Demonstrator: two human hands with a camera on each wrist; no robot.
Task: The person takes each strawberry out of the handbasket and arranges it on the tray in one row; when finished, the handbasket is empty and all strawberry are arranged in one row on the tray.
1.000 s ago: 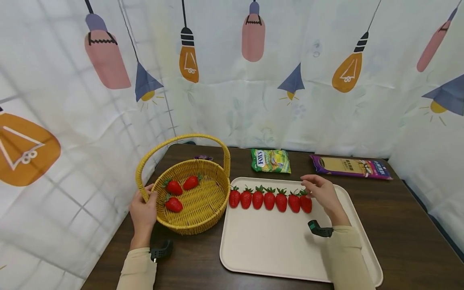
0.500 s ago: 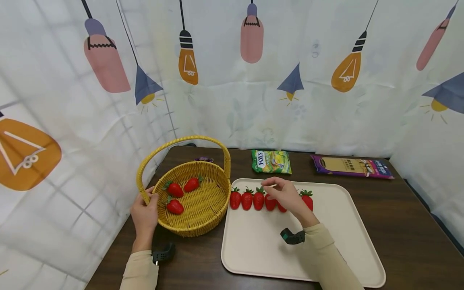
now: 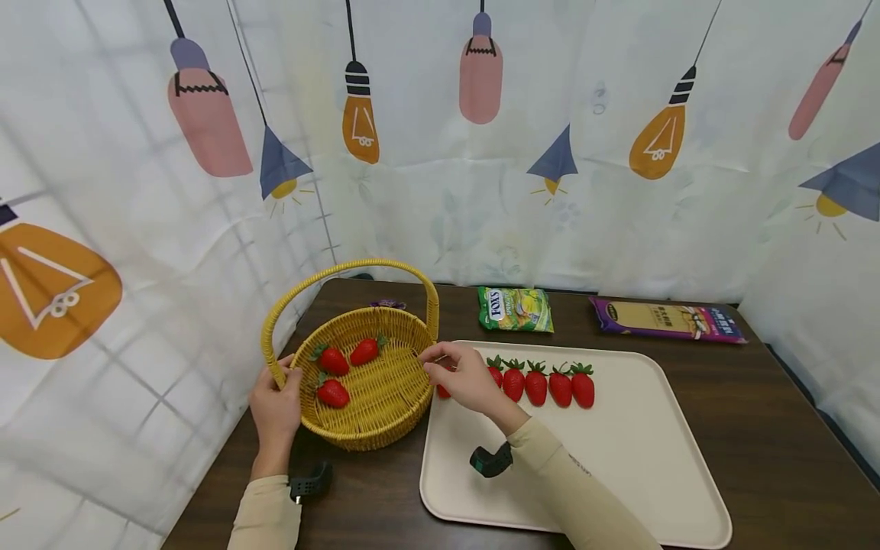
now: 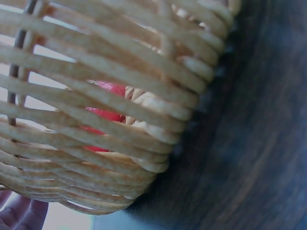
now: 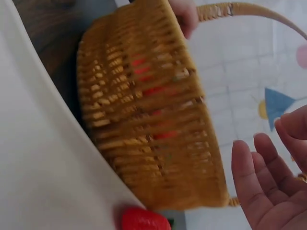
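My left hand [image 3: 276, 403] grips the left side of a yellow wicker basket [image 3: 364, 439], at the foot of its arched handle [image 3: 344, 265]. Inside the basket lie three red strawberries [image 3: 333, 393]; red shows through the weave in the left wrist view. My right hand [image 3: 467, 378] hovers by the basket's right rim, above the left end of a row of strawberries [image 3: 536, 388] on a beige tray [image 3: 577, 466]. In the right wrist view its fingers [image 5: 244, 170] are loosely bent and nothing shows between them. Some strawberries at the row's left end are partly hidden behind this hand.
A green candy bag [image 3: 516, 309] lies behind the tray, and a long purple packet [image 3: 667, 319] is at the back right. A small purple wrapper [image 3: 388, 303] sits behind the basket on the dark wooden table [image 3: 763, 428]. Printed curtains [image 3: 426, 214] surround the table.
My right hand has moved left along the strawberry row, from its right end to the basket's right rim. The left hand has kept its grip, and the strawberries look unmoved.
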